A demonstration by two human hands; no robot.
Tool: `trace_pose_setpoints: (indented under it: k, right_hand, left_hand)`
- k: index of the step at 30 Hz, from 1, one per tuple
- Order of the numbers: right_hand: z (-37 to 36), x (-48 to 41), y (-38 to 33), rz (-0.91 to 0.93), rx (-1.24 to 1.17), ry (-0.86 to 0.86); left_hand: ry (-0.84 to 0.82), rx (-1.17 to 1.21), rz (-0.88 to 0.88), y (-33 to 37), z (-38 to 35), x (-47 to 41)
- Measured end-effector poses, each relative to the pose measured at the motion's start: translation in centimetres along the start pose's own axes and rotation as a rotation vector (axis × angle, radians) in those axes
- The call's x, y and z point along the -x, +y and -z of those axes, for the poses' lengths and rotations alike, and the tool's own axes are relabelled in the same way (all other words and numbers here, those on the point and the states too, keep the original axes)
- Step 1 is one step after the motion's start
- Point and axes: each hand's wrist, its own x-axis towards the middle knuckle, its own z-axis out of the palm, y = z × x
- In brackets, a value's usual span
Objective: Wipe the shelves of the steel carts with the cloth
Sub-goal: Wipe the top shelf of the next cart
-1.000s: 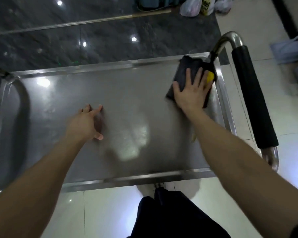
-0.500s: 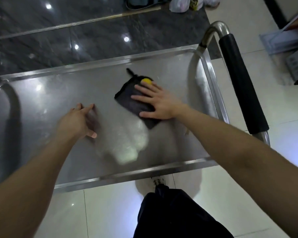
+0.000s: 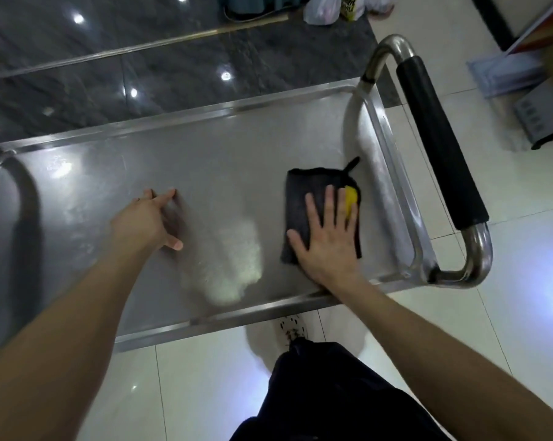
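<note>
The cloth (image 3: 302,198) lies flat on the shelf (image 3: 205,160) under your right hand (image 3: 327,240), whose straight, spread fingers press it down so the whole palm drives the wipe. It sits at the end nearest the handle (image 3: 437,144), just right of that hand. Well off to that hand's left, your left hand (image 3: 143,221) holds nothing, its fingertips spread on bare steel, probably to steady the shelf against the push, though blur hides how firmly it bears down.

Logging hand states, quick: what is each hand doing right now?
Left hand: open, fingertips braced on the shelf, holding nothing.
Right hand: open, pressing flat on the cloth.
</note>
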Motion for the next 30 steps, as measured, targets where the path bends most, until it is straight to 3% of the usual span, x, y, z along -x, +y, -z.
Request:
trace_pose_setpoints:
  k: [5,9,13,16,20,25,30]
  right_hand:
    - [-1.7,4.2,-9.4,0.532,-0.061,-0.084]
    - [-1.2,3.5,-8.7,0.668,-0.052,-0.098]
    - [0.0,2.7,-0.9,0.73,-0.064,-0.101]
    - [1.3,0.9,6.3,0.677,-0.036,-0.087]
    - [3.2,-5.4,11.1,0.401,0.024,-0.091]
    - [4.1,-18.0,7.1,-0.015,0.008,-0.157]
    - [2.8,-23.4,0.7,-0.018,0.007,-0.184]
  left_hand:
    - [-0.002,-0.011,-0.001,-0.5,-0.2,-0.4]
    - [0.001,-0.018,0.012,-0.8,-0.2,-0.8]
    - [0.011,-0.013,-0.004,-1.4,-0.5,-1.3]
    - [0.006,-0.011,-0.008,-1.6,-0.7,-1.6]
    - [0.02,-0.005,-0.009,-1.8,-0.7,-1.7]
    - [0.037,-0.02,-0.022,-1.6,-0.6,-1.4]
    - [0.059,-0.048,-0.033,-1.5,-0.3,-1.5]
